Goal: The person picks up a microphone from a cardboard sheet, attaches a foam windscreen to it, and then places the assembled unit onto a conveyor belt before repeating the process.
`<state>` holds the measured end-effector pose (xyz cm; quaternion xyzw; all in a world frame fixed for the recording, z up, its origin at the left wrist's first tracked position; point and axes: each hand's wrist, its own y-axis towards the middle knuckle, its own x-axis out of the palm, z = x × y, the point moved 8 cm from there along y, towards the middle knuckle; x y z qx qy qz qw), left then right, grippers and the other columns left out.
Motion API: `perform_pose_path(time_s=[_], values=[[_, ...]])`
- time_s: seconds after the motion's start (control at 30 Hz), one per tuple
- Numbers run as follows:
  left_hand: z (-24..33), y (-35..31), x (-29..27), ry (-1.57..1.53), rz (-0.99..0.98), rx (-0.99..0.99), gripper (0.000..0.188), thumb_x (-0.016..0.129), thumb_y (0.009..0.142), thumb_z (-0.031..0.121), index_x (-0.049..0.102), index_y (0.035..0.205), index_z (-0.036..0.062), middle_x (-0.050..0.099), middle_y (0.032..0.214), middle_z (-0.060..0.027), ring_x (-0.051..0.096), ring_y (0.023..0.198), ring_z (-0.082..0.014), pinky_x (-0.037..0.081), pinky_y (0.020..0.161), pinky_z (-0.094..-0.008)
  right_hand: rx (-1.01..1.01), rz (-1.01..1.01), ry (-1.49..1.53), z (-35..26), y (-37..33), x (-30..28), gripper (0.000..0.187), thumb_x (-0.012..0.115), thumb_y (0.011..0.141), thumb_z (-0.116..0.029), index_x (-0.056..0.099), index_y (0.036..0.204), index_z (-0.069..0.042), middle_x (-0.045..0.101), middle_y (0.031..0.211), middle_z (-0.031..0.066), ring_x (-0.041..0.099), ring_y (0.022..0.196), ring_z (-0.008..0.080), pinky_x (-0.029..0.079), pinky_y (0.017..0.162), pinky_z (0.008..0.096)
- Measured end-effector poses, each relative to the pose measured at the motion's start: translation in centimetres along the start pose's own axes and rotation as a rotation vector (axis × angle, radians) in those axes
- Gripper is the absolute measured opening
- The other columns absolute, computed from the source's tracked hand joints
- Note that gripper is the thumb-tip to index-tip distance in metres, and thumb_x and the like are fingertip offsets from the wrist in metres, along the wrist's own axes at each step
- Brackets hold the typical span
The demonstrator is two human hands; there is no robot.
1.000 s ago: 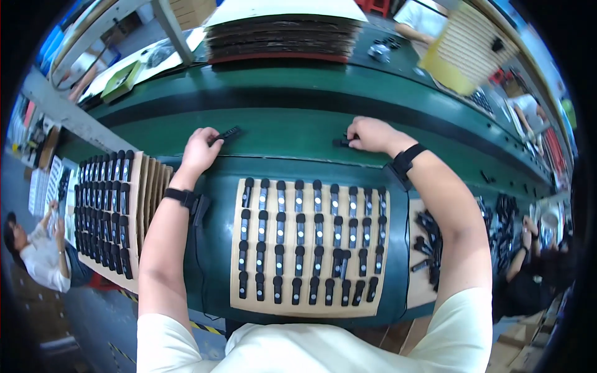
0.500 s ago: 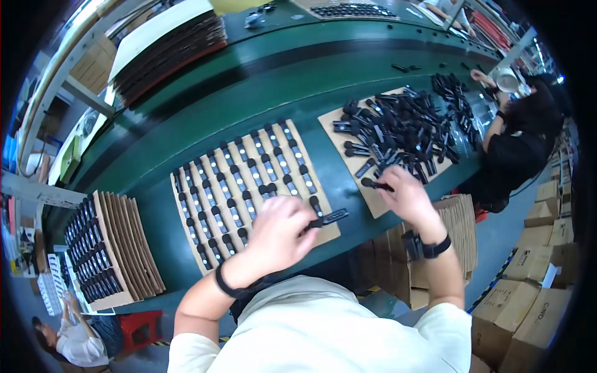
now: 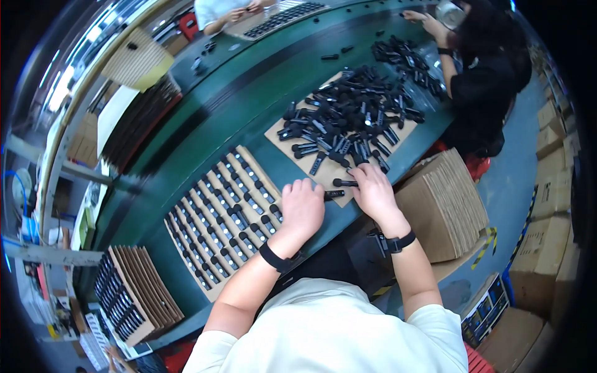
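My left hand (image 3: 303,208), its back toward me, is closed at the right edge of a cardboard sheet (image 3: 214,291). From its fingers pokes the end of a small black clip-on microphone (image 3: 334,194). Several like it, black with round foam heads, lie in rows on that sheet. My right hand (image 3: 375,194) pinches another black microphone (image 3: 344,183), foam head pointing left, at the near corner of a second cardboard sheet (image 3: 275,132). A loose heap of microphones (image 3: 348,109) covers most of that second sheet. My fingers hide part of both held pieces.
The green bench (image 3: 208,121) runs diagonally. Upright cardboard sheets with microphones (image 3: 134,292) stand at the lower left, and a cardboard stack (image 3: 444,208) stands at the right. A co-worker in black (image 3: 491,81) sits at the far right. Another person's hands (image 3: 239,12) are across the bench.
The view has swung to the right. My left hand has come away from the rows toward my right hand, microphone still in it. My right hand still pinches its microphone near the heap.
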<state>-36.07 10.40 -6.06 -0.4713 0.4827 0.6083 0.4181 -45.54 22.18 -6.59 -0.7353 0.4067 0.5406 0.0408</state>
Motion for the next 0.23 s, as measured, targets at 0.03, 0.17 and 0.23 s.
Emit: perform_pose_path(time_s=[0.03, 0.17, 0.23], values=[[0.0, 0.2, 0.4, 0.025, -0.018, -0.024, 0.019, 0.071, 0.076, 0.02, 0.065, 0.089, 0.0085, 0.059, 0.093, -0.0101, 0.057, 0.097, -0.0295, 0.043, 0.083, -0.0426, 0.003, 0.018, 0.027, -0.1, -0.3, -0.2, 0.034, 0.074, 0.073, -0.008, 0.064, 0.106, -0.007, 0.06, 0.107, 0.0113, 0.059, 0.103, 0.0325, 0.049, 0.088, 0.0412], [0.1, 0.4, 0.5, 0.045, -0.111, -0.038, 0.025, 0.072, 0.076, 0.021, 0.064, 0.095, 0.0075, 0.06, 0.096, -0.0109, 0.057, 0.099, -0.0306, 0.043, 0.084, -0.0435, 0.095, 0.077, 0.053, 1.8, -2.6, -2.0, 0.04, 0.075, 0.073, -0.009, 0.063, 0.111, -0.009, 0.058, 0.111, 0.0122, 0.057, 0.107, 0.033, 0.048, 0.091, 0.0417], [-0.5, 0.3, 0.2, 0.064, -0.105, -0.087, 0.035, 0.074, 0.074, 0.023, 0.063, 0.104, 0.0081, 0.061, 0.102, -0.0121, 0.058, 0.101, -0.0314, 0.043, 0.086, -0.0439, 0.154, 0.112, 0.05, 3.2, -3.6, -3.3, 0.039, 0.075, 0.074, -0.011, 0.063, 0.111, -0.01, 0.058, 0.11, 0.013, 0.057, 0.107, 0.0335, 0.048, 0.092, 0.0406]])
